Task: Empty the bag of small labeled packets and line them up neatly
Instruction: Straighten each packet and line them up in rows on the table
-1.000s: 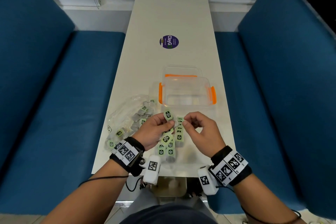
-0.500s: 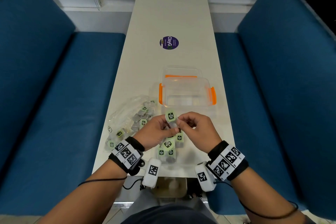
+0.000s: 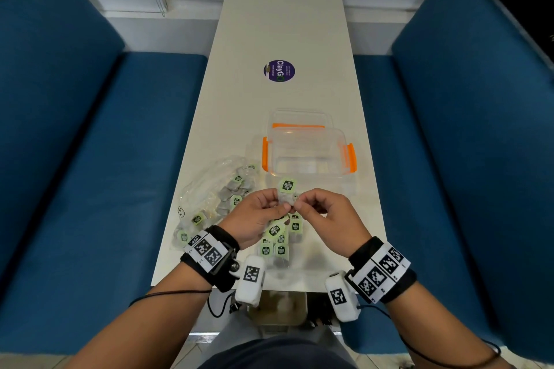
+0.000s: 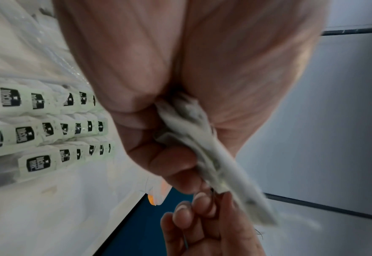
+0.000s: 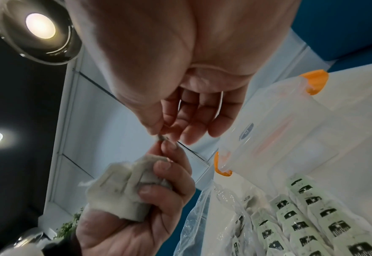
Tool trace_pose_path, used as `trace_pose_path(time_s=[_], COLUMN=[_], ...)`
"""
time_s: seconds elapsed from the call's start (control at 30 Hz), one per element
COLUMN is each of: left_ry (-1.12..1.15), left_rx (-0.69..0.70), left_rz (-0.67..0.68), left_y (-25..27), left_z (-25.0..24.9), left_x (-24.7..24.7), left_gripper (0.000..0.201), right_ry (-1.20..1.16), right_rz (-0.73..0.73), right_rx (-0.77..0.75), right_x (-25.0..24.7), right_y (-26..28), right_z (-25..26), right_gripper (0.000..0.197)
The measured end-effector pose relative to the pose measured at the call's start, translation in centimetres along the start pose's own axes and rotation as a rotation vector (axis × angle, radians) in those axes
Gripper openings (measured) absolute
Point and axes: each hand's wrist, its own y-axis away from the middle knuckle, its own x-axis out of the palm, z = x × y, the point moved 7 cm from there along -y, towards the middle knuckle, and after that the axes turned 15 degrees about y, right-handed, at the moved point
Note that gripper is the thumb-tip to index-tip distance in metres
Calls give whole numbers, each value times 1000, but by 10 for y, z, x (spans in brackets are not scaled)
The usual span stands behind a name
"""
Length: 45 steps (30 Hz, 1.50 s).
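1. Head view: left hand clamped on a tea-bag packet w/ green label up, held above table, just in front of clear tub.
2. Right hand w/ thumb & forefinger pinched together on sth thin at packet's edge, prob. string or tag; too small to tell. Other fingers loosely curled, holding nothing.
3. Right wrist view: left hand's fingers wrapped round crumpled pouch; looks like several bags bunched, count unclear.
4. Clear plastic bag lying left of hands on table, not yet empty; several packets visible inside.
5. Laid-out packets in rows under and between hands, labels up, partly hidden by the hands.
6. Risks, as judgement:
   - Pulling hard on pinched bit could tear thin paper, spill contents over rows.
   - If strings tangled, freeing one may drag another out of left hand's grip, drop onto rows, knock them askew.
   - Hands low over rows; wrist gear could brush packets out of line.
   - Bag near table's left edge; a nudge could send it off onto seat.
7. Surface & room: narrow white table, smooth, purple round sticker mid-way. Blue padded bench seats both sides, white wall at far end. Right wrist view shows lit ceiling lamp and some greenery low at left.
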Motion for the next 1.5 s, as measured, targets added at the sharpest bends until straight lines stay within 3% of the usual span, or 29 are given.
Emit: trace_pose_path(time_s=[0.17, 0.3, 0.4, 0.5, 0.63, 0.97, 1.07, 1.23, 1.37, 1.5], left_ry=[7, -1, -9, -3, 91, 213, 218, 207, 206, 156], left_rx=[33, 9, -6, -17, -32, -58, -36, -11, -8, 17], left_rz=[-95, -96, -91, -95, -102, -156, -180, -159, -112, -84], left_y=[-3, -1, 3, 4, 5, 1, 2, 2, 3, 4], left_z=[3, 3, 1, -1, -2, 5, 2, 0, -1, -6], left_x=[-3, 0, 2, 1, 4, 4, 5, 5, 9, 11], left_gripper=[25, 27, 46, 48, 79, 38, 15, 41, 30, 40], right_ry=[69, 81, 85, 125, 68, 19, 48, 46, 14, 23], right_rz=[-90, -135, -137, -137, -158, -208, -218, -216, -257, -268], right_rx=[-20, -5, -14, -35, -33, -123, -162, -138, -96, -90], right_x=[-1, -2, -4, -5, -4, -2, -2, 0, -7, -13], right_y=[4, 4, 4, 5, 7, 15, 17, 16, 14, 9], right_z=[3, 2, 3, 4, 5, 11, 12, 8, 8, 10], right_gripper=[5, 6, 6, 5, 4, 16, 12, 7, 8, 12])
